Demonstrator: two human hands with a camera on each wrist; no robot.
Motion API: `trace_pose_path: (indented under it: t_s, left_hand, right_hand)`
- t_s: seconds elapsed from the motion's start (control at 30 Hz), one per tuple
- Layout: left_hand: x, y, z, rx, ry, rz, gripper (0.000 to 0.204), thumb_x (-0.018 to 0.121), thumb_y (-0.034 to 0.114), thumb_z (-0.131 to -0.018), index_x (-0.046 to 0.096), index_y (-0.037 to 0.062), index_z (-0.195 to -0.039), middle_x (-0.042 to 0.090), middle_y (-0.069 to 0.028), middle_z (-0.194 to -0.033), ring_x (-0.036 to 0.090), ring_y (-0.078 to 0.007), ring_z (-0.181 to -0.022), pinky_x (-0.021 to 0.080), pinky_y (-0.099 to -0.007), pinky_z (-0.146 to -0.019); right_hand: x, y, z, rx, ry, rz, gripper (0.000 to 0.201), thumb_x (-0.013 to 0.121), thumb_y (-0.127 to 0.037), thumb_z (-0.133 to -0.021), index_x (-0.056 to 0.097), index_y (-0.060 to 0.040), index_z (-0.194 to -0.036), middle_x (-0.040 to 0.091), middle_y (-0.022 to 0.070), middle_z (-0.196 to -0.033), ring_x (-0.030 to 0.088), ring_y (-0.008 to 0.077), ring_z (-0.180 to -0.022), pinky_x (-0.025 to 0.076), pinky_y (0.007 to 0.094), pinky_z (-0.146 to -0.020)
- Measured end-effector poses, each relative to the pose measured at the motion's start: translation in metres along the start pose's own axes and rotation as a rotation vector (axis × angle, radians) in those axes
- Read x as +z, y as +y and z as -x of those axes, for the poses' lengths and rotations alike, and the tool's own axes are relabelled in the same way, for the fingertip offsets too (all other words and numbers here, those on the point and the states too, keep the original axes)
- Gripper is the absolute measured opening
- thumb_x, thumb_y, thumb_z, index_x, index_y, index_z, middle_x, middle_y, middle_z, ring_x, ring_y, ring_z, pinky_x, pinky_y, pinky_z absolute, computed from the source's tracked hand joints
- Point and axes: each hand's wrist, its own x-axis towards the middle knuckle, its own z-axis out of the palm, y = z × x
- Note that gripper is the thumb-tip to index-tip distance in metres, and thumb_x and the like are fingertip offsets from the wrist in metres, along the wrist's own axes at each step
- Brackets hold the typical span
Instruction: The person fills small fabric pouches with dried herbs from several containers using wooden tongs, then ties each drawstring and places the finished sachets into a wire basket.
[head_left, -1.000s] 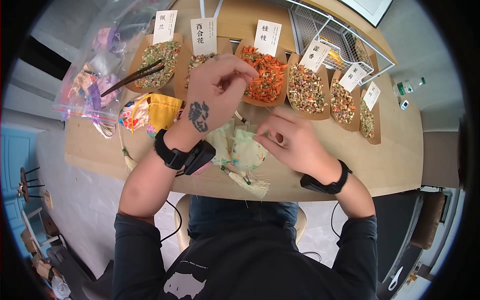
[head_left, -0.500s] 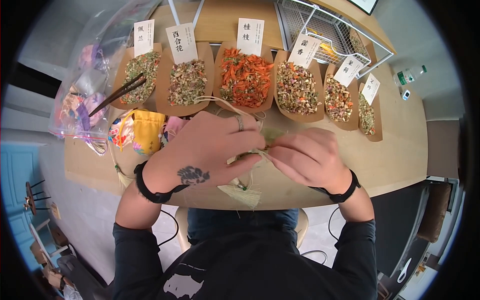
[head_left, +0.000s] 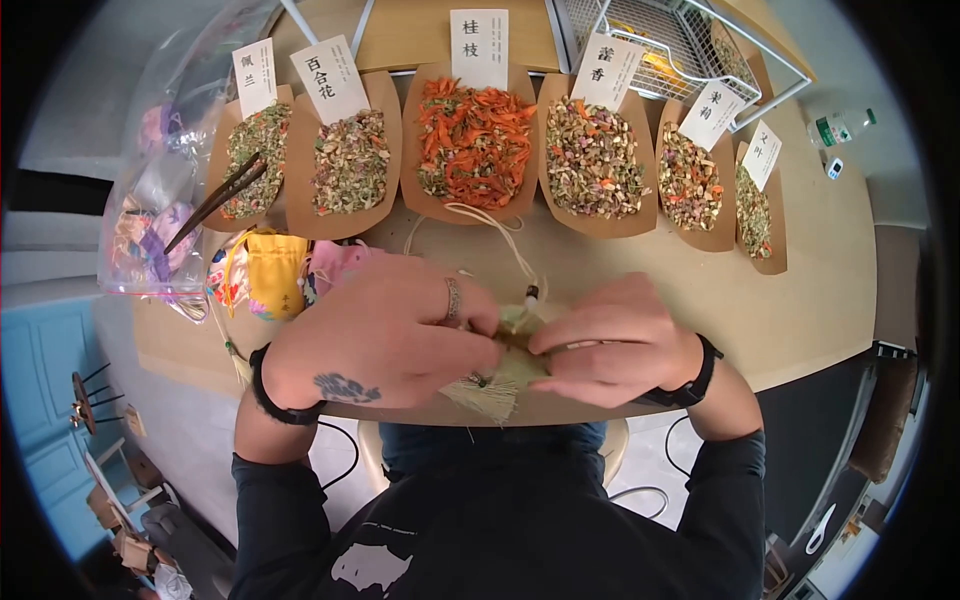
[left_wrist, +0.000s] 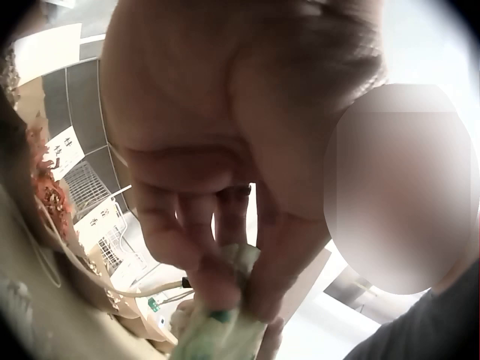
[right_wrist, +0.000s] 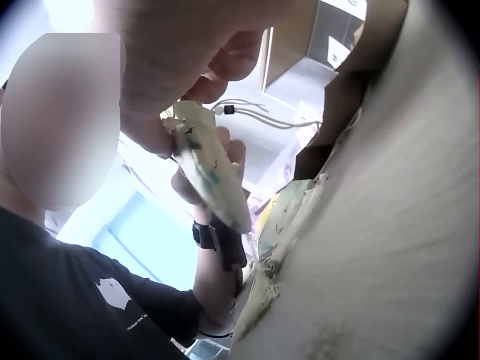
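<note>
A pale green drawstring pouch [right_wrist: 210,169] with small coloured patterns hangs between both hands. My left hand [head_left: 390,330] pinches its mouth between thumb and finger, as the left wrist view shows close up. From the other side my right hand [head_left: 615,340] grips the same upper edge with bent fingers. The pouch's cream cord [head_left: 510,245], with a dark bead, loops away toward the trays. A second pale pouch [right_wrist: 281,221] lies on the table below in the right wrist view. A cream tassel [head_left: 485,398] shows below the left fingers. Most of the held pouch is hidden from above.
Paper trays of dried herbs, including an orange one [head_left: 475,140], stand in a row behind the hands, each with a label card. Chopsticks [head_left: 215,200] lie across the leftmost tray. Yellow and pink pouches [head_left: 275,270], a plastic bag [head_left: 150,200] and a wire basket [head_left: 690,60] are around.
The left hand came down from above the trays to the pale green pouch, and both hands took hold of its mouth. The head view shifted, so the trays appear larger.
</note>
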Motion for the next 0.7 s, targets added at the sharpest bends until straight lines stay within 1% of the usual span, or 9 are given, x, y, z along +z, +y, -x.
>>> trace_pose_path:
  t_s: [0.03, 0.13, 0.23, 0.33, 0.43, 0.53, 0.63, 0.7]
  left_hand:
    - [0.0, 0.0, -0.001, -0.015, -0.023, -0.11, 0.015, 0.08, 0.002, -0.072, 0.076, 0.0091, -0.084, 0.07, -0.0017, -0.083, 0.066, -0.0238, -0.065, 0.049, -0.0371, -0.055]
    - [0.003, 0.001, -0.002, -0.014, -0.022, -0.13, 0.015, 0.079, 0.003, -0.07, 0.075, 0.0097, -0.083, 0.068, -0.0008, -0.084, 0.064, -0.0246, -0.064, 0.047, -0.0381, -0.054]
    - [0.002, 0.004, -0.001, -0.043, -0.103, -0.139, 0.014, 0.078, 0.005, -0.072, 0.072, 0.0091, -0.083, 0.069, -0.0007, -0.087, 0.064, -0.0254, -0.066, 0.046, -0.0391, -0.056]
    - [0.007, 0.006, 0.001, -0.088, -0.171, -0.158, 0.015, 0.078, 0.007, -0.072, 0.071, 0.0092, -0.085, 0.069, -0.0001, -0.088, 0.064, -0.0258, -0.067, 0.046, -0.0403, -0.058]
    - [0.004, 0.009, 0.001, -0.053, -0.163, -0.132, 0.017, 0.078, 0.007, -0.072, 0.071, 0.0091, -0.087, 0.068, -0.0004, -0.088, 0.064, -0.0264, -0.068, 0.046, -0.0412, -0.057]
    - [0.006, 0.008, 0.002, -0.021, -0.121, -0.106, 0.016, 0.079, 0.008, -0.074, 0.072, 0.0089, -0.088, 0.067, -0.0007, -0.089, 0.065, -0.0269, -0.069, 0.047, -0.0408, -0.057]
    - [0.006, 0.005, 0.003, -0.085, -0.111, -0.044, 0.014, 0.079, 0.008, -0.079, 0.076, 0.0101, -0.093, 0.071, -0.0015, -0.095, 0.067, -0.0233, -0.071, 0.049, -0.0366, -0.059]
    - [-0.001, 0.007, -0.002, -0.157, 0.045, 0.117, 0.016, 0.078, 0.007, -0.082, 0.079, 0.0106, -0.098, 0.073, -0.0026, -0.1, 0.069, -0.0197, -0.073, 0.051, -0.0329, -0.061]
  right_hand:
    - [-0.001, 0.002, 0.001, 0.006, -0.018, 0.013, 0.015, 0.086, -0.014, -0.084, 0.072, -0.0079, -0.083, 0.074, 0.003, -0.099, 0.064, 0.0176, -0.061, 0.048, 0.031, -0.051]
    - [-0.004, 0.004, 0.001, 0.009, -0.109, 0.134, 0.01, 0.081, -0.013, -0.086, 0.072, -0.0082, -0.087, 0.071, 0.0028, -0.093, 0.063, 0.0198, -0.06, 0.05, 0.0324, -0.051]
    - [-0.001, 0.008, 0.001, -0.012, -0.161, 0.203, 0.012, 0.079, -0.013, -0.083, 0.071, -0.0089, -0.09, 0.066, 0.0023, -0.087, 0.061, 0.0192, -0.062, 0.05, 0.0324, -0.052]
    - [0.0, 0.006, 0.0, -0.031, -0.2, 0.27, 0.014, 0.079, -0.013, -0.08, 0.07, -0.0097, -0.089, 0.063, 0.0021, -0.088, 0.061, 0.0191, -0.069, 0.05, 0.0327, -0.053]
    - [0.003, 0.006, -0.002, -0.053, -0.14, 0.282, 0.013, 0.078, -0.011, -0.078, 0.069, -0.0103, -0.087, 0.064, 0.0024, -0.092, 0.064, 0.0205, -0.077, 0.052, 0.0327, -0.055]
    - [0.003, 0.008, -0.002, -0.083, -0.122, 0.286, 0.011, 0.077, -0.009, -0.078, 0.068, -0.01, -0.085, 0.064, 0.0044, -0.097, 0.066, 0.0233, -0.082, 0.055, 0.0344, -0.059]
    - [0.006, 0.014, -0.002, -0.028, -0.114, 0.137, 0.014, 0.08, -0.011, -0.075, 0.068, -0.0098, -0.083, 0.065, 0.0065, -0.104, 0.067, 0.0248, -0.085, 0.055, 0.0361, -0.063]
    - [0.006, 0.016, 0.0, -0.01, -0.117, 0.088, 0.017, 0.084, -0.013, -0.075, 0.069, -0.0096, -0.083, 0.065, 0.0074, -0.108, 0.065, 0.0246, -0.084, 0.054, 0.036, -0.063]
